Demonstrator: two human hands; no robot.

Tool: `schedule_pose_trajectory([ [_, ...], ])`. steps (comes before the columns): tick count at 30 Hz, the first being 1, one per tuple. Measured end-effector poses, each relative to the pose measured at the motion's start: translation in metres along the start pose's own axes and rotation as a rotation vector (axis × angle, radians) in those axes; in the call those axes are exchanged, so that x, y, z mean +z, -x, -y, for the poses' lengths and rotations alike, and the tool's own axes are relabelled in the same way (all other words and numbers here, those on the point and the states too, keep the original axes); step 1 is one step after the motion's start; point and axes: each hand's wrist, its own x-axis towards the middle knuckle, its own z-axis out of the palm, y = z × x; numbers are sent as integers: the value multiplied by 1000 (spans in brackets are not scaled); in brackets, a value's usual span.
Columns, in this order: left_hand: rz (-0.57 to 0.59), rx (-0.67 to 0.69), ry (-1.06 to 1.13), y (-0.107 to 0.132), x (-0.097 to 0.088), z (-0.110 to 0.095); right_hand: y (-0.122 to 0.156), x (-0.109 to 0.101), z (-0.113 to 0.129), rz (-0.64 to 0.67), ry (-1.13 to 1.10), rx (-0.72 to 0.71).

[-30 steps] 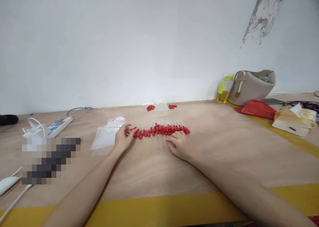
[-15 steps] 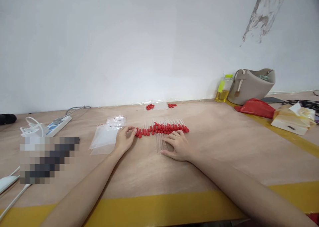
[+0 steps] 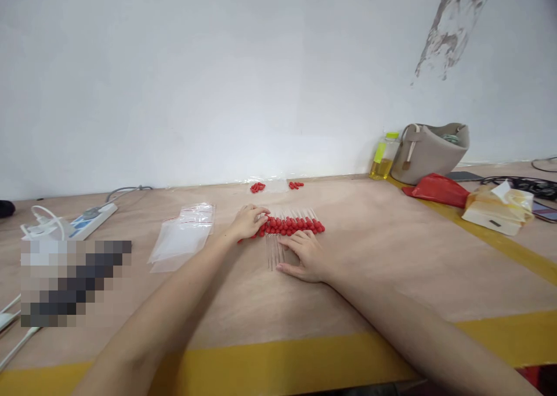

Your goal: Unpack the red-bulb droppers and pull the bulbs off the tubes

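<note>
Glass droppers with red rubber bulbs (image 3: pixel 289 226) lie side by side in a dense row on the table, most with their thin tubes pointing to the wall. Several clear glass tubes (image 3: pixel 273 252) point the other way, toward me. My left hand (image 3: pixel 249 222) is at the row's left end, thumb and forefinger closed at a red bulb; the hand partly hides what it pinches and the bulbs behind it. Spread over the near side of the row, my right hand (image 3: pixel 304 255) rests with its fingers apart, touching the nearer tubes and bulbs.
Clear zip bags (image 3: pixel 180 236) are stacked left of the row. Two small groups of red bulbs (image 3: pixel 257 187) lie near the wall on clear plastic. A power strip (image 3: pixel 93 222) stands left; a bottle (image 3: pixel 383 157), grey bag (image 3: pixel 430 152), red pouch (image 3: pixel 436 191) and tissue pack (image 3: pixel 498 210) stand right.
My left hand has moved right and slightly away from me, from the loose bulbs at the left to the dense row. My right hand stays on the tubes. The view has shifted slightly.
</note>
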Motion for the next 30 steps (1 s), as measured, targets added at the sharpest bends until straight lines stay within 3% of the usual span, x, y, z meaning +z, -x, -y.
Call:
schedule_pose_trajectory([
  [7,75,-21,109,-11,9,4,2,-2,-2,-14,-9,1],
  [11,3,-89,169,-8,9,4,2,-2,-1,-10,-16,2],
  [14,-114,-167,209,-2,5,2,2,-1,-2,-18,-11,7],
  [18,-288,-216,276,23,-2,-5,3,3,-6,-183,-5,80],
  [22,-243,-121,513,64,0,-16,3,5,-12,-366,56,159],
  [26,-192,-45,629,94,12,-26,3,3,-13,-274,132,68],
  [30,-174,15,645,101,20,-32,3,4,-11,-166,136,-20],
])
